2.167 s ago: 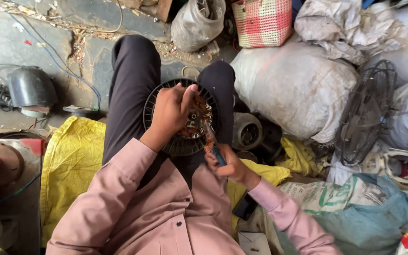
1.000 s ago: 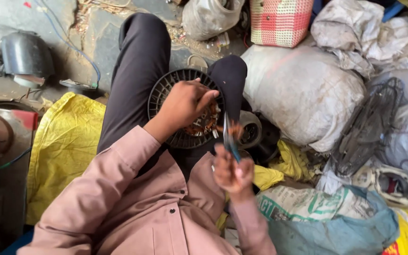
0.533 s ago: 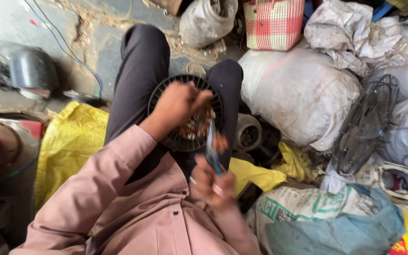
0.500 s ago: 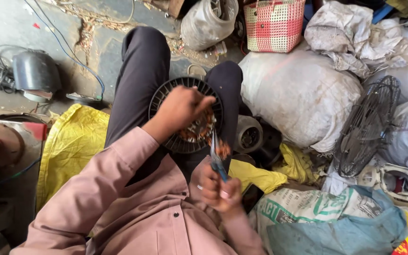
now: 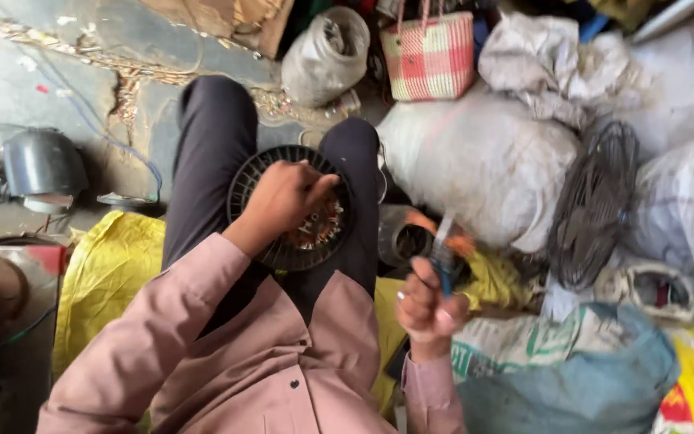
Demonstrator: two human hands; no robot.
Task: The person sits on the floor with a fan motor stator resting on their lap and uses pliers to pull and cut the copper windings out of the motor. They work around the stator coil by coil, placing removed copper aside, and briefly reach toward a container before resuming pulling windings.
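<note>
- Since half a second before, your right hand (image 5: 427, 301) had drawn away from the motor and out to the right, carrying its tool clear of your knee, while your left hand (image 5: 283, 197) stayed on the motor.
- The round black ribbed fan motor housing with copper windings (image 5: 299, 233) lay in your lap, wedged between your two knees in dark trousers (image 5: 210, 153).
- Your left hand was curled over the top of that housing, fingertips pressed into the copper coil; the fingers were bent in, though whether they pinched a wire could not be told.
- Your right hand was closed in a fist around the blue-handled pliers (image 5: 445, 257), held upright, with an orange scrap, blurred, at their tip.
- A short grey metal cylinder (image 5: 399, 237) lay on its side just beside your right knee, between the housing and the pliers.
- A crumpled yellow plastic sack (image 5: 106, 273) was spread under your left leg, and more yellow showed by your right wrist.
- A large dirty white stuffed sack (image 5: 483, 161) sat right of your knee, with a black wire fan guard (image 5: 596, 201) leaning against it.
- A pink and white checked woven basket (image 5: 431, 52) stood beyond that sack.
- A grey metal lamp shade with cable (image 5: 42, 165) rested on the concrete floor (image 5: 10, 88) well to the left.
- A blue-green printed woven sack (image 5: 572, 370) lay near your right forearm.
</note>
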